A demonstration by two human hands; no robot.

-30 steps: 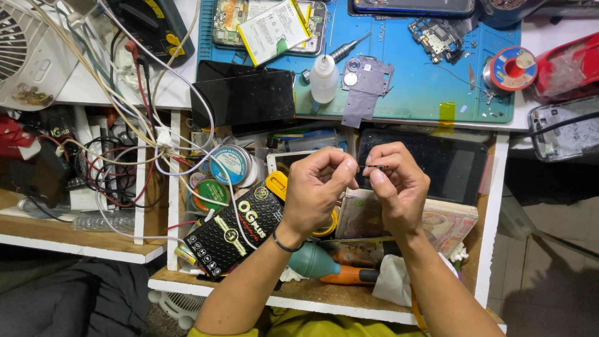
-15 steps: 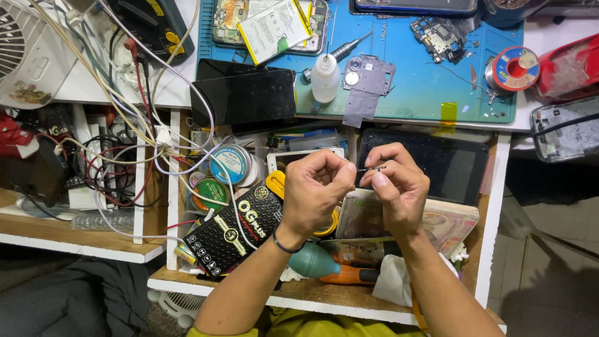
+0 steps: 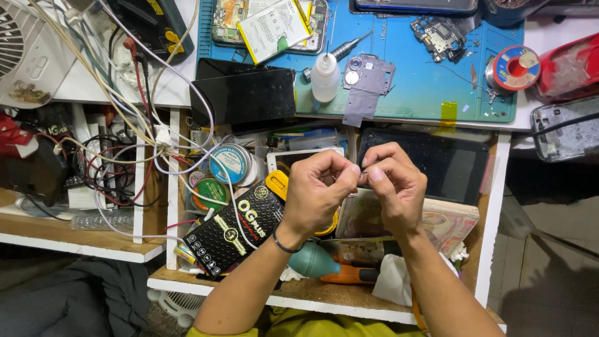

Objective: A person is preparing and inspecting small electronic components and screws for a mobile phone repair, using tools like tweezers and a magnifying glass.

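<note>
Tiny part [image 3: 360, 176], too small to identify, sat pinched between both hands above the open drawer [image 3: 493, 249]; left hand [image 3: 318, 193] and right hand [image 3: 393, 187] met fingertip to fingertip, each narrowly closed on it; blue work mat [image 3: 424, 87] lay at 12 o'clock, its near edge well apart; tangled cables [image 3: 125, 150] crowded 9 o'clock.

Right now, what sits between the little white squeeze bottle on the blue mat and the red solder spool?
In the head view, between the white squeeze bottle and the red solder spool lie two coin cells, a grey metal plate and bare blue mat.
</note>
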